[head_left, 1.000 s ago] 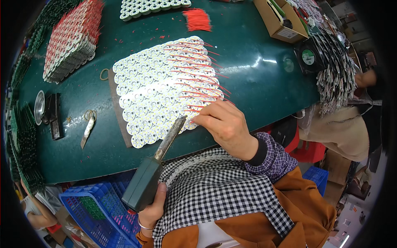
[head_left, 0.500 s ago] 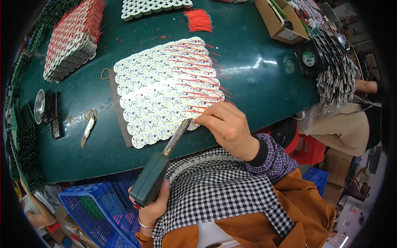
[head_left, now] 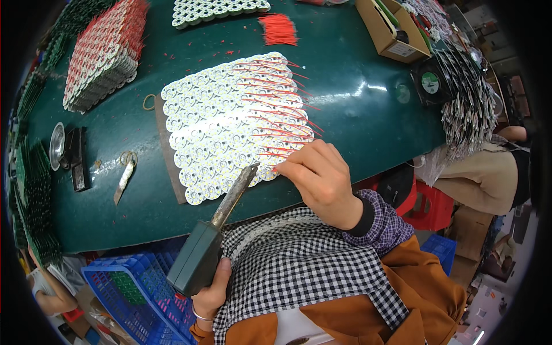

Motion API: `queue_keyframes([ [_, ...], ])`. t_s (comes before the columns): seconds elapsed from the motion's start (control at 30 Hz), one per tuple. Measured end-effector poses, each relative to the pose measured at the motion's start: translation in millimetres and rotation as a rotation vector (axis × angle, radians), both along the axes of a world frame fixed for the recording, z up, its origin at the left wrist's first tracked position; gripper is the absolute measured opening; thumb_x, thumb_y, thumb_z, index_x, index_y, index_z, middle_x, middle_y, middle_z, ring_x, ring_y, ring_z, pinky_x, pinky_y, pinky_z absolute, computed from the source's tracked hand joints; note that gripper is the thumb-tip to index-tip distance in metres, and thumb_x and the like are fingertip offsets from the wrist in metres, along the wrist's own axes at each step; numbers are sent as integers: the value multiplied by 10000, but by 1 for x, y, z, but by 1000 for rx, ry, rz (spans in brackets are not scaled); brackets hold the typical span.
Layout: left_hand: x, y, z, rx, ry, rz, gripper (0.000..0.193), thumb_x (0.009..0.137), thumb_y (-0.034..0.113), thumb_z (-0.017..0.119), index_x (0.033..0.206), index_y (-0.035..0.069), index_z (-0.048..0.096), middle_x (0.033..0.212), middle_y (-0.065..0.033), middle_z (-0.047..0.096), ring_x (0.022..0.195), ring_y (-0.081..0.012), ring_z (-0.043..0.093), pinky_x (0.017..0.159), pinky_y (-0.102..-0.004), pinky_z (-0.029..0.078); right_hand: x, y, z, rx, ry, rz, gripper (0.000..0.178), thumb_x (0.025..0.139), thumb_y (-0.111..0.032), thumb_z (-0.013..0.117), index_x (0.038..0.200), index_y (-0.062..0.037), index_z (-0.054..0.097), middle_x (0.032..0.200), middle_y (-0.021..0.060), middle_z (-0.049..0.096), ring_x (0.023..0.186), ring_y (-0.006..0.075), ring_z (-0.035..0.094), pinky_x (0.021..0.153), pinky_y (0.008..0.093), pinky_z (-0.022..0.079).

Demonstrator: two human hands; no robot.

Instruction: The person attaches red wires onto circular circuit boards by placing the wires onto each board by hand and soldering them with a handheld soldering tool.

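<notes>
My left hand (head_left: 214, 291) is closed round the dark green body of a soldering gun (head_left: 195, 259). Its metal barrel points up and away, and the tip is over the near right part of a panel of round white LED boards (head_left: 213, 138). Thumb and fingers of my right hand (head_left: 325, 181) are pinched together at the panel's near right edge, beside the tip. A bit of red shows at the fingertips, probably a wire end, mostly hidden. Red wires (head_left: 279, 115) stick out rightward from the boards' right column.
A stack of wired boards (head_left: 106, 57) stands far left; another white board stack (head_left: 218, 10) and a red wire bundle (head_left: 278, 29) lie at the back. Left are a metal dish (head_left: 57, 146) and a small blade (head_left: 124, 181). A cardboard box (head_left: 394, 31) sits back right. Blue crates (head_left: 135, 299) flank me below.
The soldering gun has drawn back slightly left and down, its tip now apart from my right fingertips. My right hand has shifted a little to the right.
</notes>
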State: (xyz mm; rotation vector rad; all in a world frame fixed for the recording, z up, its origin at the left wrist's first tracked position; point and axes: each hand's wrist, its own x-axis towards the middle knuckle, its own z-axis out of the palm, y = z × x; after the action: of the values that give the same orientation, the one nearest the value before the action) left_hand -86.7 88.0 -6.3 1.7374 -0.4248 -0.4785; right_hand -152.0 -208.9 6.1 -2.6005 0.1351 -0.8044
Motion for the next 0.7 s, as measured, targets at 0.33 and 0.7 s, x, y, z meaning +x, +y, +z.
queue_keyframes([
  [0.33, 1, 3, 4, 82, -37, -78, 441, 866, -86, 696, 1295, -41, 600, 1172, -128, 695, 672, -96, 592, 575, -243, 492, 2, 6, -11, -18, 1, 48, 160, 766, -62, 669, 922, -44, 700, 820, 41, 602, 801, 207, 606, 714, 343, 466],
  [0.7, 7, 7, 0, 192, -108, -198, 316, 885, -39, 722, 1191, -41, 646, 1013, -90, 690, 714, -120, 621, 622, -261, 514, 3, 8, -12, -34, 18, 46, 141, 771, -54, 653, 909, -47, 684, 820, 41, 586, 801, 204, 593, 713, 339, 455],
])
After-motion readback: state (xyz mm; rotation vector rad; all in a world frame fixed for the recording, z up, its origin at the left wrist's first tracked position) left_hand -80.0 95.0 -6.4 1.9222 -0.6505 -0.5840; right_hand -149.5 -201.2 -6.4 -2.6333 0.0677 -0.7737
